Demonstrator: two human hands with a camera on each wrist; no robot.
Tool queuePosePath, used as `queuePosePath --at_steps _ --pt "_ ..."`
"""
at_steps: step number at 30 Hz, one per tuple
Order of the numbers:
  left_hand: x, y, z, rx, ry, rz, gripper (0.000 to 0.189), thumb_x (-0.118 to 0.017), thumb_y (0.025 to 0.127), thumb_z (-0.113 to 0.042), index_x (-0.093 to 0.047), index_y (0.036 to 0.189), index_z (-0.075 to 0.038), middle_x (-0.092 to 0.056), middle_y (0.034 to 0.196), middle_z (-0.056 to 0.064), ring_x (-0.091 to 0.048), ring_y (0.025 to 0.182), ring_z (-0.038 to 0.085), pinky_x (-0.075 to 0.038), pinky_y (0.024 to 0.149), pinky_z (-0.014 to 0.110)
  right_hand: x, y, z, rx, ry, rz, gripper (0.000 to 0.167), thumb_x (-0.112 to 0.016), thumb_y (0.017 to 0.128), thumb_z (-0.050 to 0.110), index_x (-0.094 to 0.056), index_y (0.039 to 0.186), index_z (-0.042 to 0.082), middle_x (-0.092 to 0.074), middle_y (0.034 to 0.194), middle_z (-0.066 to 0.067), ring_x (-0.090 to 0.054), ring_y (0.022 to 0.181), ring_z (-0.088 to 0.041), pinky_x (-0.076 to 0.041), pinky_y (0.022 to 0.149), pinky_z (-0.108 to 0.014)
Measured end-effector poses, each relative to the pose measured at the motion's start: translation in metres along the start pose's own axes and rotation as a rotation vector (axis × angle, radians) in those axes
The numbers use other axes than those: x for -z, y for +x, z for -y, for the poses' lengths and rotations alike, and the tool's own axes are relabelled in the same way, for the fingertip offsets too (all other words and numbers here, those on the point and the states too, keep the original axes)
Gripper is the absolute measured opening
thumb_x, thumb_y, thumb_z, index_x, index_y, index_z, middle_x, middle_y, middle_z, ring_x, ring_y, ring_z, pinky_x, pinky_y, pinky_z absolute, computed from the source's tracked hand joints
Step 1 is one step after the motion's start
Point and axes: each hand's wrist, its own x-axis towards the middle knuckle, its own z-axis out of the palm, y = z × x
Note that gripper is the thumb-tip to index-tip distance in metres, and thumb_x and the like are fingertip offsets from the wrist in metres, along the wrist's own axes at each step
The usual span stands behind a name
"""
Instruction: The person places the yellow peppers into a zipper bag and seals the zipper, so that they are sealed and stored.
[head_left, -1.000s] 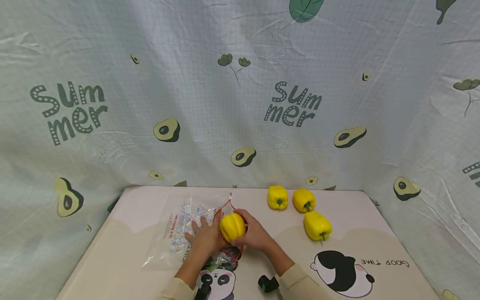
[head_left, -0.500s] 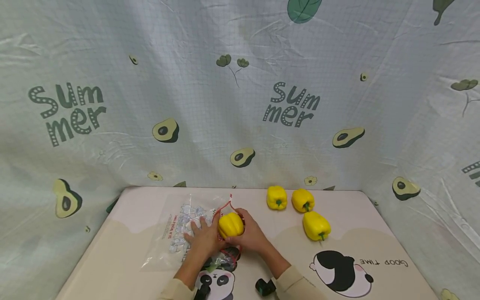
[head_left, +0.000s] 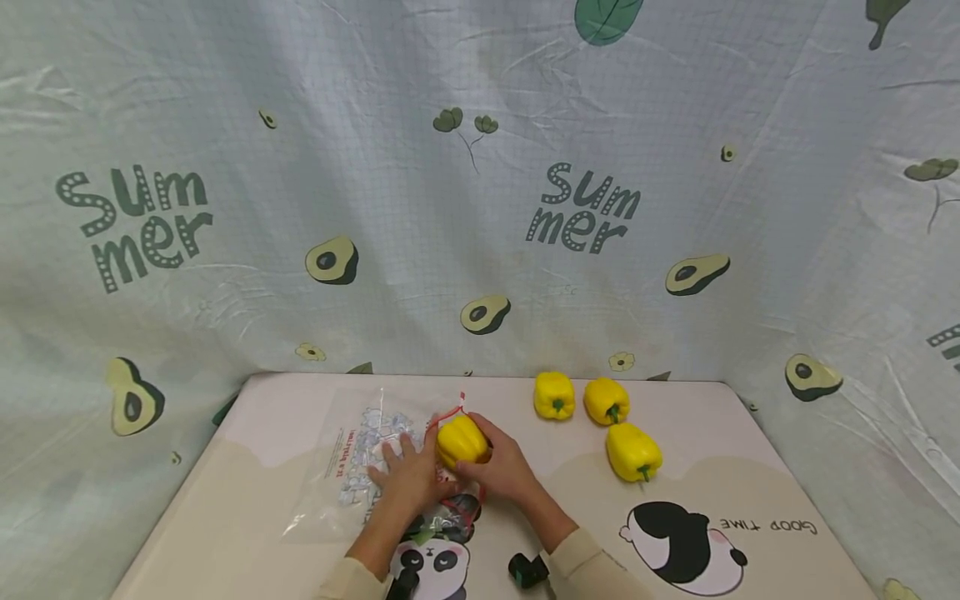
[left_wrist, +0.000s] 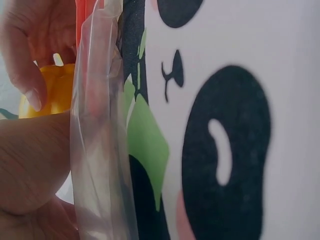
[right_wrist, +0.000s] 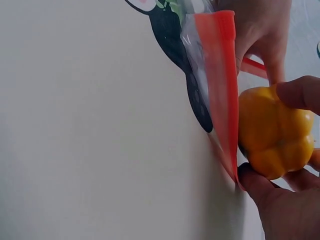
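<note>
A yellow bell pepper (head_left: pixel 459 440) is gripped by my right hand (head_left: pixel 512 468), thumb on the near side and fingers behind it. It sits at the mouth of a clear zip bag (head_left: pixel 330 496) lying on the table. In the right wrist view the bag's red zip edge (right_wrist: pixel 222 95) stands up beside the pepper, and the thumb touches its lower end. My left hand (head_left: pixel 412 482) rests on the bag with fingers spread, its thumb at the opening. The left wrist view shows the pepper (left_wrist: pixel 57 90) partly hidden behind the left hand and the clear plastic (left_wrist: pixel 97 150).
Three more yellow bell peppers, one at the back (head_left: pixel 554 396), one beside it (head_left: pixel 607 401) and one nearer (head_left: pixel 634 452), lie right of the hands. A small black object (head_left: pixel 528 571) is by the right sleeve. A printed curtain (head_left: pixel 405 208) hangs behind the table.
My right hand has brought the pepper slightly left to the bag's mouth, then tilted it and shifted it a little away from me. The left hand stays in place.
</note>
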Motion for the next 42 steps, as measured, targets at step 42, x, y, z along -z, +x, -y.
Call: queuePosePath --at_steps 42 --pt "0.027 0.002 0.007 -0.046 -0.091 0.1 0.117 -0.091 0.075 -0.027 -0.018 0.167 -0.025 -0.034 0.16 0.04 -0.026 0.143 0.074 -0.018 0.104 0.094 -0.009 0.005 0.004 0.056 -0.03 -0.062 0.054 -0.068 0.099 0.011 -0.047 0.149 0.007 -0.06 0.15 -0.019 -0.062 0.133 -0.034 -0.049 0.114 -0.052"
